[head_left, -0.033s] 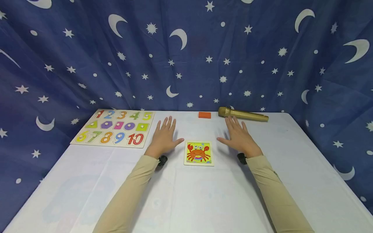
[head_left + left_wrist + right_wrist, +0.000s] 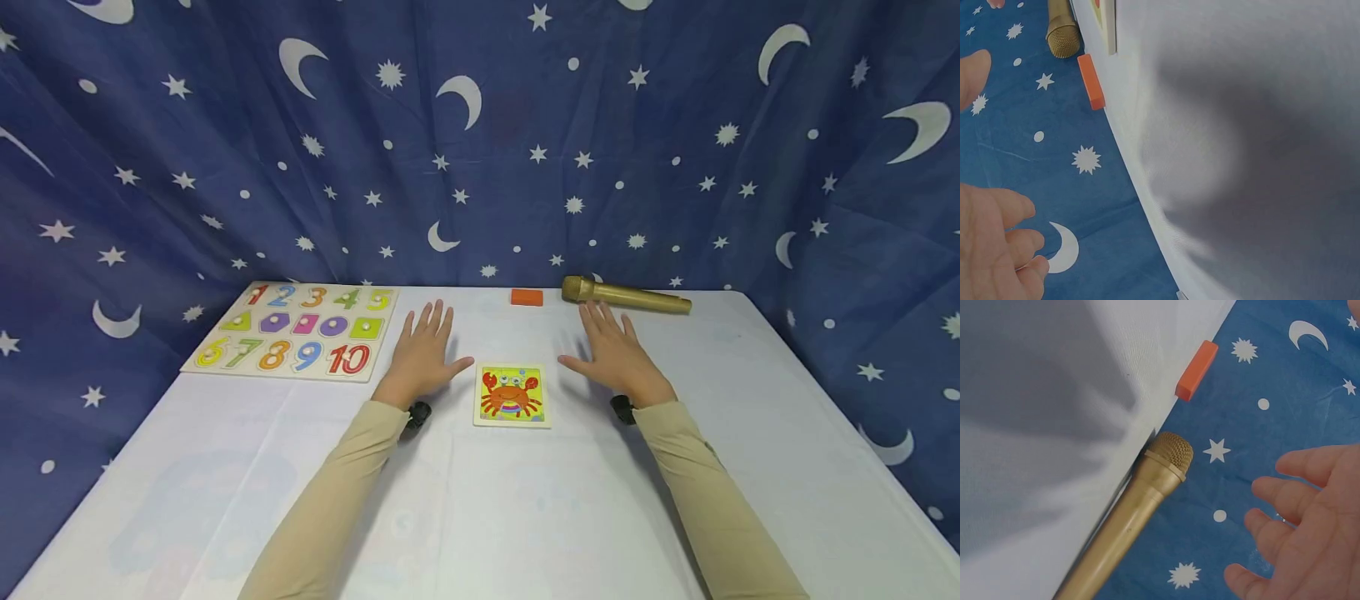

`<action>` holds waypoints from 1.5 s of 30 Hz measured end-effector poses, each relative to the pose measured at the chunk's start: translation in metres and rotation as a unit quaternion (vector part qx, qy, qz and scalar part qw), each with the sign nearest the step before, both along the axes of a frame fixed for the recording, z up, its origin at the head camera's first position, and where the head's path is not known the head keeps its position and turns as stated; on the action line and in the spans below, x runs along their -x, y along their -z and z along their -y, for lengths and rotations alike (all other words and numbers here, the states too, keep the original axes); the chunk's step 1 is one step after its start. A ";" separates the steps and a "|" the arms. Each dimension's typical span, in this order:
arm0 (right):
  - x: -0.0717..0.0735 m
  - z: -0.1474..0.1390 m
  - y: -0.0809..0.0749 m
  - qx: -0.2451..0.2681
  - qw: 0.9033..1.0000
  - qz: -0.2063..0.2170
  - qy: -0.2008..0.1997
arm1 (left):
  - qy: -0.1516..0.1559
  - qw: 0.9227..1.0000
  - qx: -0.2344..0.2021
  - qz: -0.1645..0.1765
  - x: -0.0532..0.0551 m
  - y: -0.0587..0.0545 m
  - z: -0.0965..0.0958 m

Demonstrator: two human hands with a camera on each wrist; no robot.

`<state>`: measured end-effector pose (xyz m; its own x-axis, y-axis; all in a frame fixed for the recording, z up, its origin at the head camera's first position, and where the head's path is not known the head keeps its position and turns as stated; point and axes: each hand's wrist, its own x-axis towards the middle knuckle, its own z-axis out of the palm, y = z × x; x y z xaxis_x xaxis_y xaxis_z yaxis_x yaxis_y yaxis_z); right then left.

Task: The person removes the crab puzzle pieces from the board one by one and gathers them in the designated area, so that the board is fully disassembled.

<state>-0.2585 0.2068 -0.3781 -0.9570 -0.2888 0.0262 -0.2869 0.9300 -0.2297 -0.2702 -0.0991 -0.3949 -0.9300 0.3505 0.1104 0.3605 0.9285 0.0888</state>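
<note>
The left hand (image 2: 420,354) and right hand (image 2: 622,358), both released, flank the crab board (image 2: 512,394) inside the far edge of the counter (image 2: 517,508); its picture appears complete, handling unstarted.

I seem to be in a child's play space: navy cloth (image 2: 517,221) printed with moons and stars hangs behind my white tabletop (image 2: 510,517), which holds a number puzzle board (image 2: 291,336) and a crab picture board (image 2: 512,396). Home or studio, I cannot tell.
</note>
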 end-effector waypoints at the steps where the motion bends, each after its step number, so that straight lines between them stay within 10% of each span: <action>1: 0.000 0.000 0.000 -0.003 1.000 0.000 0.000 | 0.000 1.000 0.002 -0.001 0.000 0.000 0.000; 24: -0.017 0.002 0.008 0.001 1.000 0.012 -0.006 | 0.047 0.999 0.020 0.015 -0.020 0.012 -0.008; 45: -0.040 0.013 0.021 -0.063 0.988 -0.030 -0.134 | 0.151 0.984 0.084 0.052 -0.036 0.009 -0.008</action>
<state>-0.2187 0.1939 -0.3987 -0.8431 -0.5371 0.0275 -0.5371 0.8386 -0.0912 -0.2343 -0.0913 -0.4042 -0.7842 0.6172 -0.0639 0.6187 0.7856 -0.0059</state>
